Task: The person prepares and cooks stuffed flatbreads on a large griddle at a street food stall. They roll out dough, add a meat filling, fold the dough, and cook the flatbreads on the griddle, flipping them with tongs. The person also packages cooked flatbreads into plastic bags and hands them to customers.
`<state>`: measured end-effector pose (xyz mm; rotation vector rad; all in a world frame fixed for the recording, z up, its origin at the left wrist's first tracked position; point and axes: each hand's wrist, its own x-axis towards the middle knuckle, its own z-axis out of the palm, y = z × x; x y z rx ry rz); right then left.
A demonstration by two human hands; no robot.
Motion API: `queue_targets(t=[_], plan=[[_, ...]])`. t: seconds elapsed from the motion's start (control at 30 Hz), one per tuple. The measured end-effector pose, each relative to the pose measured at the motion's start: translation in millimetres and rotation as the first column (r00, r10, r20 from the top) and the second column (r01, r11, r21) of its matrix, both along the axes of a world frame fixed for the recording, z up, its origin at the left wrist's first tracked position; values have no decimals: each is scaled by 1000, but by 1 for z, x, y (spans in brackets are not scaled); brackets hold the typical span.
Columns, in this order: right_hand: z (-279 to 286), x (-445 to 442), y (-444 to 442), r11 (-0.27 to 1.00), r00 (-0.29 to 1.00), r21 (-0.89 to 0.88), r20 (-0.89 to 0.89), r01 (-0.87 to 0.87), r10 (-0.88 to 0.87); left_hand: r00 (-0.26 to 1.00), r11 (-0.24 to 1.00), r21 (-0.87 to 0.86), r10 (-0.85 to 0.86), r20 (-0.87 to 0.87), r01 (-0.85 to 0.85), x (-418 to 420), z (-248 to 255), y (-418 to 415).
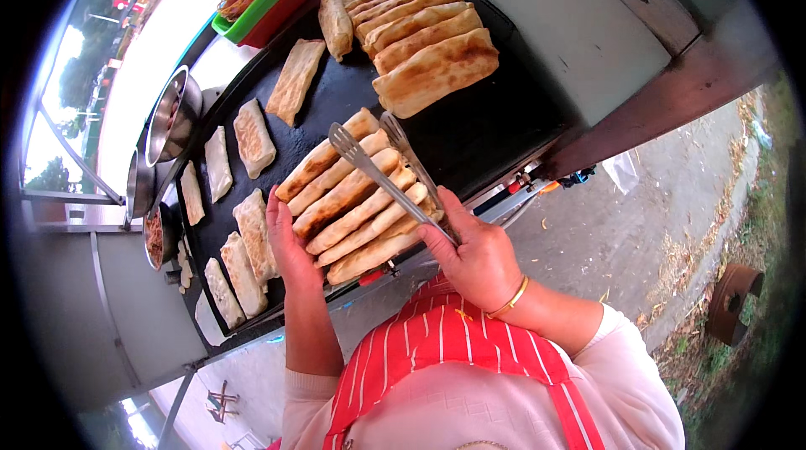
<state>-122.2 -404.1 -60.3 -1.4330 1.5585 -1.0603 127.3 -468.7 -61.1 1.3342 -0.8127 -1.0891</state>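
Observation:
My left hand (295, 253) presses against the left ends of a row of browned, filled flatbreads (343, 207), its fingers partly hidden behind them. The flatbreads lean side by side at the griddle's front edge. In my right hand (480, 260) is a pair of metal tongs (391, 189) with slotted tips. One tong arm crosses over the row and the other runs along its right side. Between both hands the row is held together. Underneath, the black griddle (340, 94) is partly covered.
Another row of browned flatbreads (434, 75) lies at the griddle's far end. Several paler flatbreads (255, 138) are spread along its left side. Steel bowls (173, 116) and a green basket (267, 0) stand beyond the left edge. Gas fittings (519, 184) project below the front edge.

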Motion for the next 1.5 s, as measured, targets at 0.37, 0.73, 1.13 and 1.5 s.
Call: queue_targets(t=[0.37,0.73,1.13,1.5], plan=[[-7,-8,0,998,1000,-54,3,-27,27,991,996,-60,-63,122,70,-9,0,4],[-5,-47,13,994,987,-24,-116,106,-108,974,971,-89,-226,-31,223,-57,-15,-11],[-5,-110,-8,944,938,9,-118,329,-326,950,952,-138,-290,-116,274,-153,-18,-39],[1,-121,-7,822,819,181,110,540,-563,952,924,-231,-303,45,305,-153,-26,-37]])
